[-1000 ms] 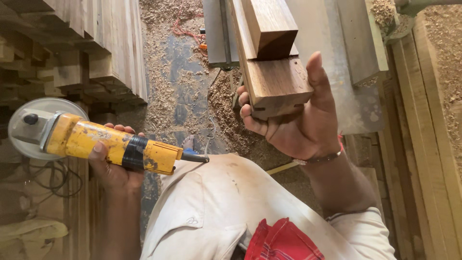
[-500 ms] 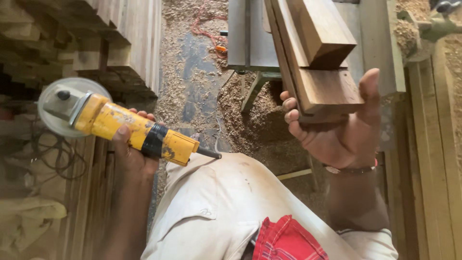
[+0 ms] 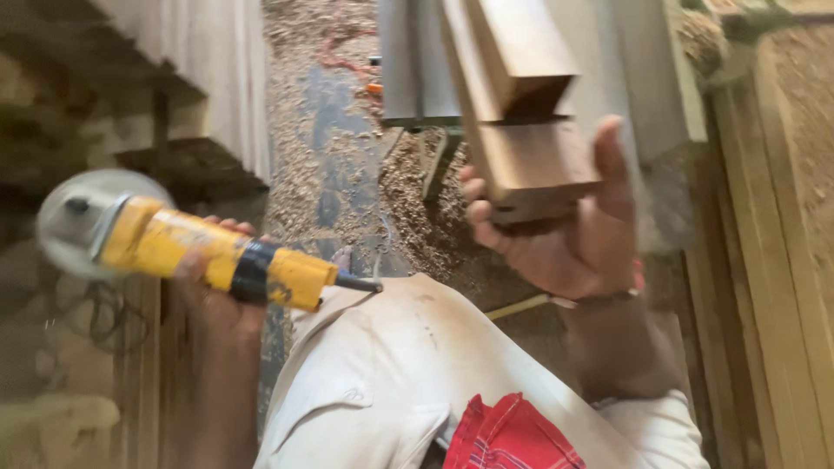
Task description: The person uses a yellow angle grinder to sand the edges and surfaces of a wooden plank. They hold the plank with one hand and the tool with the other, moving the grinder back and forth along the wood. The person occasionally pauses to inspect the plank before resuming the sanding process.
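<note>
Fingers (image 3: 479, 211) of the right hand (image 3: 569, 230) curl under a brown rectangular wooden block (image 3: 532, 165), steadying its end raised above the sawdust-strewn floor (image 3: 330, 174), while the left hand (image 3: 217, 295) wraps shut around a yellow angle grinder (image 3: 182, 243), held level aside.

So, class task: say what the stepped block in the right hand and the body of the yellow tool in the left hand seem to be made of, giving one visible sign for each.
Stepped block: apparently solid brown wood, planed smooth and unvarnished; it looks matte with a faint grain.
Yellow tool: the body looks like painted metal or hard plastic, scuffed and grimy, with a black band; motion blur leaves it open.
</note>
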